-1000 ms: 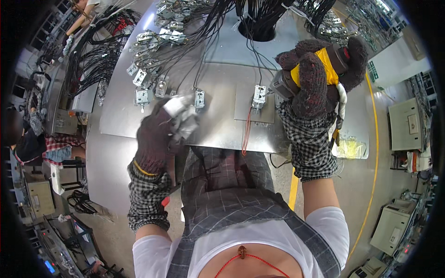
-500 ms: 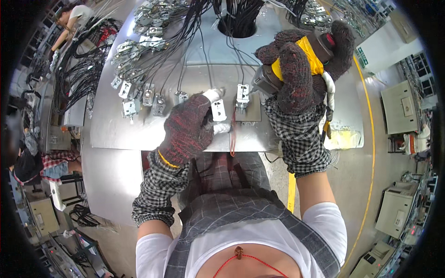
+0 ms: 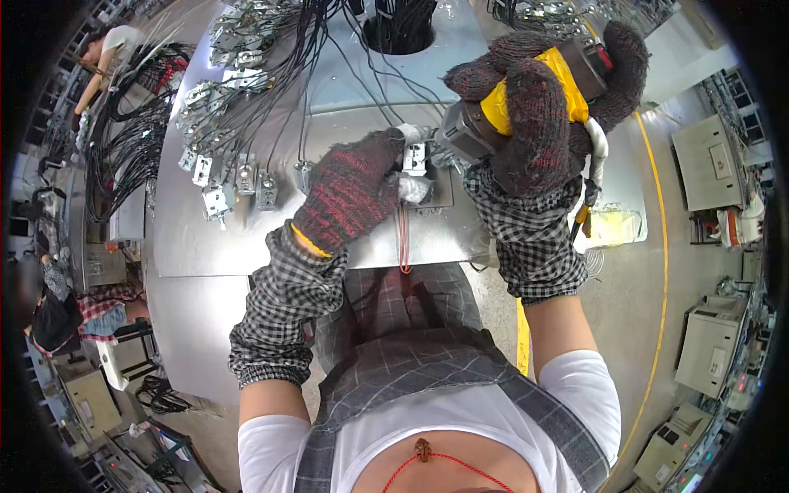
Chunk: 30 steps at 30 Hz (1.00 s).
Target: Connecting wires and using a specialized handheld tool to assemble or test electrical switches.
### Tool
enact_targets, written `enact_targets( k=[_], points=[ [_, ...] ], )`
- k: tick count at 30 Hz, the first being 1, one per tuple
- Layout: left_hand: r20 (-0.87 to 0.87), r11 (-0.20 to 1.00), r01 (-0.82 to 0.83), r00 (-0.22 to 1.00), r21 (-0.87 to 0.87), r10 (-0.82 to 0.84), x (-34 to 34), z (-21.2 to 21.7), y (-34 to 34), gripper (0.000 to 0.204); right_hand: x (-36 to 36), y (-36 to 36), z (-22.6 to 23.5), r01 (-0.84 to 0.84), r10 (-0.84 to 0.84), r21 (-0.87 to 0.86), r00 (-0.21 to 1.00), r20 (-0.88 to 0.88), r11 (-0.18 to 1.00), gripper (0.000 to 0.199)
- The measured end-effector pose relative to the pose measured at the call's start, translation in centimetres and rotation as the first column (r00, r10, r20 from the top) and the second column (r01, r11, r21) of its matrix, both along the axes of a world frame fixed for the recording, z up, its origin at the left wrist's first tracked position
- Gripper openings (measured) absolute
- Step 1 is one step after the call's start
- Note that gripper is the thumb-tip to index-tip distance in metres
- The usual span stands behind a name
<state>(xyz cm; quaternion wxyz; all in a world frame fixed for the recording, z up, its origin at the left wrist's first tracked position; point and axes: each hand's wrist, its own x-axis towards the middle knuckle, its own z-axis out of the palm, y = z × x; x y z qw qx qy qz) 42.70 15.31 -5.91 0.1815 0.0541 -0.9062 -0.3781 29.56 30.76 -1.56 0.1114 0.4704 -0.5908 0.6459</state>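
Left hand (image 3: pixel 349 193), partly closed, pinches small silver metal box (image 3: pixel 415 159) at near side of metal surface (image 3: pixel 230 251). Right hand (image 3: pixel 538 123), fingers curled, grips yellow-taped power tool (image 3: pixel 569 82).

Table (image 3: pixel 222 251): smooth metal, glossy toward the near edge
Left glove (image 3: pixel 349 193): rough knit cloth, matt
Fingertip wraps (image 3: pixel 416 191): matt, cloth-like
Pinched housing (image 3: pixel 415 159): smooth, metallic-looking
Right glove (image 3: pixel 538 135): coarse, fuzzy knit, matt
Tool (image 3: pixel 468 134): matt, plastic-looking
Tape (image 3: pixel 567 82): smooth, faintly glossy
Housings by the table's left edge (image 3: pixel 218 200): shiny metal
Cables (image 3: pixel 405 16): smooth, plastic-looking
Sleeves (image 3: pixel 283 308): woven cloth, matt
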Motion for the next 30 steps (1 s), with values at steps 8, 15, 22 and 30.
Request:
enact_targets(
  k=[8,15,22,30],
  points=[
    [0.030,0.992,-0.067,0.997,-0.103,0.071,0.9,0.4,0.4,0.058,-2.0,1.5,-6.0,0.450,-0.127,0.421,0.787,-0.603,0.788,0.057],
    [-0.080,0.523,-0.286,0.922,-0.803,0.380,6.3,-0.3,-2.3,0.061,-2.7,1.1,-7.4,0.359,-0.131,0.366,0.843,-0.522,0.859,0.058],
    [-0.093,0.883,-0.233,0.973,-0.407,0.213,5.9,-0.3,-1.8,0.060,1.8,-1.3,2.7,-0.094,0.117,-0.132,0.976,0.183,0.987,0.062],
    [-0.156,0.890,0.090,0.988,0.447,-0.021,1.0,1.8,-1.4,0.059,-0.7,-1.6,3.6,-0.093,0.229,-0.456,0.940,0.254,0.885,0.065]
  ],
)
